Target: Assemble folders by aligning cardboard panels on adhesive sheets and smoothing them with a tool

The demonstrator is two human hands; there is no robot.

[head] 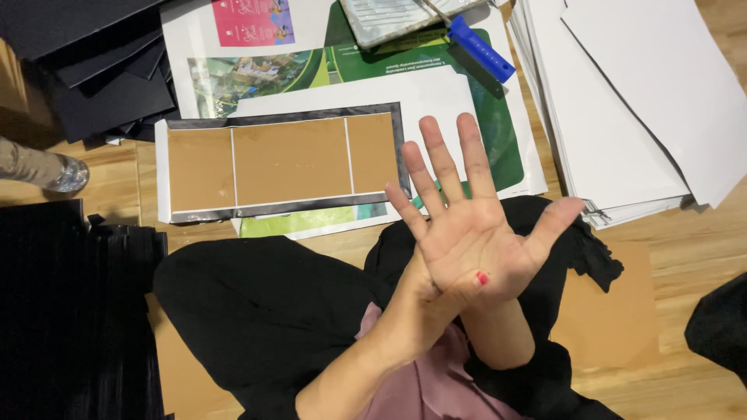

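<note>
Two hands are crossing above the lap: right hand (pixel 475 233) is spreading empty beside the cardboard panel (pixel 284 163); left hand (pixel 436 299) is seemingly bracing its wrist, grip unclear.

Warm indoor light is falling evenly from above, keeping the wooden floor (pixel 685 257) bright. The white paper stack (pixel 622 117) at the upper right is glaring slightly. Dark sheets (pixel 93 70) at the upper left are losing detail. Focus is staying sharp throughout.

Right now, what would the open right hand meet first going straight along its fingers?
Probably the white sheet just beyond the right hand, then the green poster; its height above them is unclear.
</note>
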